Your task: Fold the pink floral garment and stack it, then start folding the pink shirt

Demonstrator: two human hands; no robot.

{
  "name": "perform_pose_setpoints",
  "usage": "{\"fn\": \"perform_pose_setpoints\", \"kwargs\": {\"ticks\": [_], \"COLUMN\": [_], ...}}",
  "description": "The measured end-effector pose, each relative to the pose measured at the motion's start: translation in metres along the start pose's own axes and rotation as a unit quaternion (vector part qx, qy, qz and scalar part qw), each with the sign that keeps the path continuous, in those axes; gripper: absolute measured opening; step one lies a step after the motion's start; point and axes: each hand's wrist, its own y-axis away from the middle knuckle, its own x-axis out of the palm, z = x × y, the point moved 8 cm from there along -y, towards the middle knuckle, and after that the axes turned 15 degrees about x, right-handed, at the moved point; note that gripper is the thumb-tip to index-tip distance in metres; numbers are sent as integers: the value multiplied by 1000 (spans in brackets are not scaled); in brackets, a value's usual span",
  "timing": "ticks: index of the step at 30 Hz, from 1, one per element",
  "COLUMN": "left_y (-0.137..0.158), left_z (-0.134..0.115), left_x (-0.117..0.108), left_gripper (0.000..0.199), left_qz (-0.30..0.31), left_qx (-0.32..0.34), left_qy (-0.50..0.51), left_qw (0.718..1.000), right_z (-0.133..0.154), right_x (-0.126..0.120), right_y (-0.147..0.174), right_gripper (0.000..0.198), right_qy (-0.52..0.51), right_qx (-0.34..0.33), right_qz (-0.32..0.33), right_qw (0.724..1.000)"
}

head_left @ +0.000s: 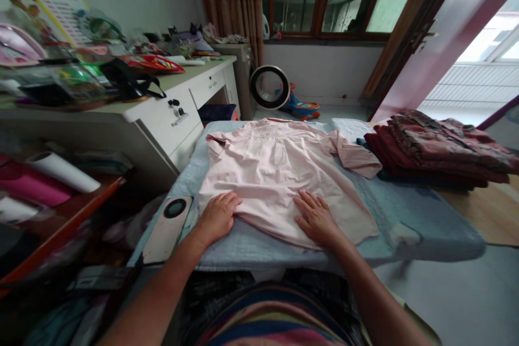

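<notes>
A pale pink shirt (275,157) is spread out on a light blue cloth (438,221) over the table, its hem towards me and its collar end at the far side. One sleeve sticks out at the right, folded over; the left sleeve is bunched. My left hand (221,216) rests on the near left corner by the hem, fingers close together and thumb lower down. Flat on the lower part of the shirt, right of the middle, lies my right hand (316,219) with its fingers apart. Neither hand lifts any fabric that I can see.
To the left of the shirt lies a pale phone (167,230) with a round dark camera. Folded dark red clothes (441,151) are stacked at the right. A cluttered desk (162,92) stands at the left, and a round fan (270,86) beyond the table.
</notes>
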Motion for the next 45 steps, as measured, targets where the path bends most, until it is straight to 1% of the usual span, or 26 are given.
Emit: {"fn": "perform_pose_setpoints", "kwargs": {"ticks": [2, 5, 8, 11, 13, 15, 17, 18, 21, 23, 25, 26, 28, 29, 30, 33, 34, 35, 36, 37, 38, 39, 40, 42, 44, 45], "left_y": [4, 2, -3, -9, -14, -19, -24, -28, -42, -52, -62, -68, -80, -86, -91, -93, -89, -83, -75, -67, -60, -52, -45, -33, -28, -27], "left_z": [10, 15, 15, 15, 19, 28, 36, 39, 41, 43, 46, 48, 50, 49, 47, 28, 19, 10, 1, -10, -22, -33, -42, -52, -53, -52], "left_x": [-4, -11, -27, -44, -46, -42, -40, -42, -57, -69, -75, -77, -76, -73, -70, -58, -54, -50, -46, -39, -30, -21, -12, 0, 7, 8], "left_gripper": [41, 34, 30, 23, 21, 22, 20, 17, 14, 13, 15, 17, 24, 28, 33, 59, 61, 56, 46, 33, 22, 16, 16, 26, 33, 32], "left_qz": [7, 12, -16, -33, -11, 30, 67, 74, 61, 41, 27, 18, -9, -27, -47, -104, -118, -128, -127, -109, -70, -30, 6, 54, 60, 53], "left_qx": [-14, -35, -52, -49, -44, -49, -49, -43, -29, -55, -91, -103, -111, -105, -92, -24, -5, 8, 16, 29, 57, 81, 97, 112, 106, 102], "left_qy": [7, 53, 121, 164, 189, 197, 166, 134, 18, -30, -46, -47, -43, -37, -29, -7, -4, -3, 0, 9, 32, 61, 87, 122, 124, 116], "left_qw": [1000, 998, 991, 985, 981, 979, 983, 987, 998, 997, 994, 993, 993, 993, 994, 994, 993, 992, 992, 994, 995, 994, 991, 985, 985, 987], "right_z": [-1, -2, -2, -2, -4, -5, -6, -4, 12, 27, 35, 35, 24, 15, 6, -16, -17, -16, -12, -5, 3, 12, 21, 37, 48, 52], "right_x": [1, 1, 1, 1, 1, 1, 0, -2, -14, -23, -27, -28, -28, -30, -35, -58, -66, -71, -73, -72, -67, -60, -52, -36, -26, -22], "right_y": [1, 1, 1, 1, 0, -1, -1, 0, 6, 11, 9, 5, -7, -13, -18, -18, -14, -9, -5, -2, 0, 2, 4, 8, 13, 15], "right_gripper": [52, 52, 51, 50, 50, 50, 50, 50, 58, 65, 61, 55, 44, 41, 40, 41, 40, 38, 34, 28, 22, 20, 20, 21, 20, 20], "right_qy": [10, 13, 10, 5, 2, -4, -18, -31, -88, -117, -134, -143, -165, -173, -171, -112, -90, -78, -79, -90, -105, -119, -132, -142, -137, -131], "right_qx": [0, -1, -6, -10, -12, -12, -7, -7, -43, -84, -99, -90, -43, -12, 19, 92, 103, 101, 87, 63, 34, 5, -19, -51, -71, -78], "right_qz": [-4, -15, -25, -37, -42, -40, -29, -24, -22, -29, -33, -31, -35, -51, -82, -220, -259, -281, -281, -260, -220, -168, -113, -25, 24, 37], "right_qw": [1000, 1000, 1000, 999, 999, 999, 999, 999, 995, 989, 986, 985, 985, 984, 982, 965, 956, 951, 952, 959, 969, 979, 985, 988, 988, 988]}}
